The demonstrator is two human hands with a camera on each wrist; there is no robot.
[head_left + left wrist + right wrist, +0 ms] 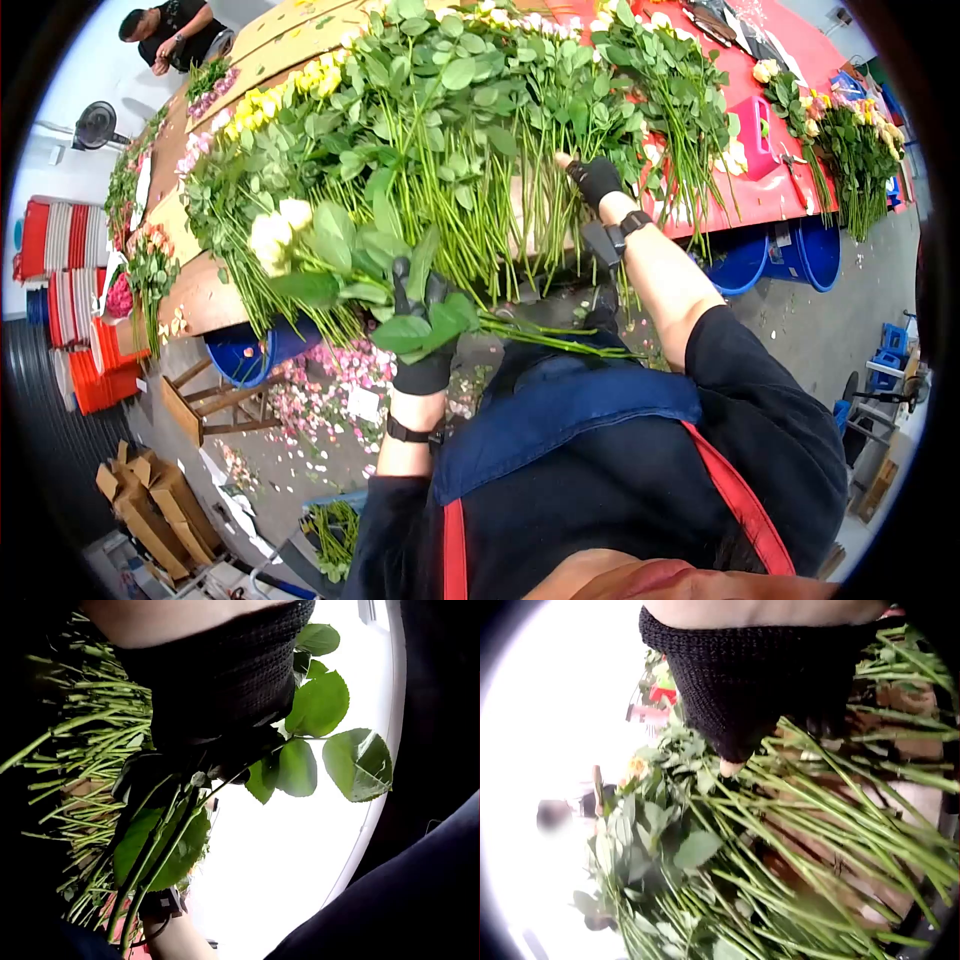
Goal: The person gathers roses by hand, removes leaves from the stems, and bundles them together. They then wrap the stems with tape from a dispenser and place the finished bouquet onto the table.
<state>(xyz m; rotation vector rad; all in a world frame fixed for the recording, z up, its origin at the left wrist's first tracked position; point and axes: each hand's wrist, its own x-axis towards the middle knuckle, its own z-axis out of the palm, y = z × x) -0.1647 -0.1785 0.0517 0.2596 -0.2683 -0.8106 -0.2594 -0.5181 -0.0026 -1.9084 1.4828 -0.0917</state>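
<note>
My left hand (426, 370), in a black glove, grips the stems of a few cream roses (270, 240). Their blooms point left and the bare stems (550, 335) run right across my front; leaves partly cover the fingers. In the left wrist view, two stems (169, 844) pass beneath the gloved palm. My right hand (597, 180), in a black fingerless glove, is over the rose stems (490, 215) at the table edge. Its thumb tip (731, 768) shows against the stems in the right wrist view; the other fingers are mostly hidden, and I cannot tell whether they hold a stem.
Leafy roses cover the table (195, 290), with yellow blooms (290, 95) behind. A pink holder (757, 140) stands on the red surface. Blue buckets (805, 255) sit below, beside a wooden stool (205, 405) and fallen petals (335, 385). Another person (180, 35) stands at far left.
</note>
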